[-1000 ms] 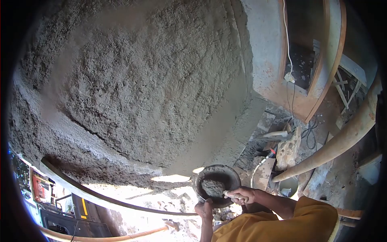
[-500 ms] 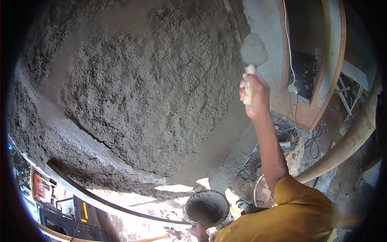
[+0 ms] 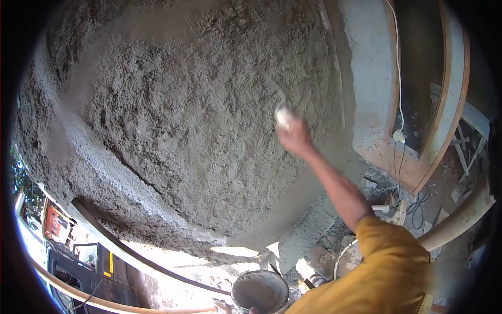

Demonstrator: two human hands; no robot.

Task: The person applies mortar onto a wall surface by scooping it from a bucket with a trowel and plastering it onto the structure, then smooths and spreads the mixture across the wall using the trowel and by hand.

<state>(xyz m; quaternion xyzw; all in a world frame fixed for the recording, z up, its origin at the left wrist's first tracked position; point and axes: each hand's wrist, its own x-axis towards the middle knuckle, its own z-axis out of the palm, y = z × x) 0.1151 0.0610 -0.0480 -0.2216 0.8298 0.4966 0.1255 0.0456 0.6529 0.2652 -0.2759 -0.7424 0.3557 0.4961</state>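
Trowel (image 3: pixel 284 117), gripped by right fingers (image 3: pixel 284 134), likely works best angled shallowly to the wall (image 3: pixel 209 131); left hand (image 3: pixel 253 310) mostly hidden, grip unclear.

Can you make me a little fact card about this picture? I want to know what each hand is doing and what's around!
Right hand: holding a trowel with a pale handle, in front of the wall
Left hand: only a bit shows, at the pan's lower edge; its grip can't be seen
Wall: grey, rough and lumpy
Round pan: low in the picture
Sleeve: yellow
Far right: pale pole
Blurry part: the trowel
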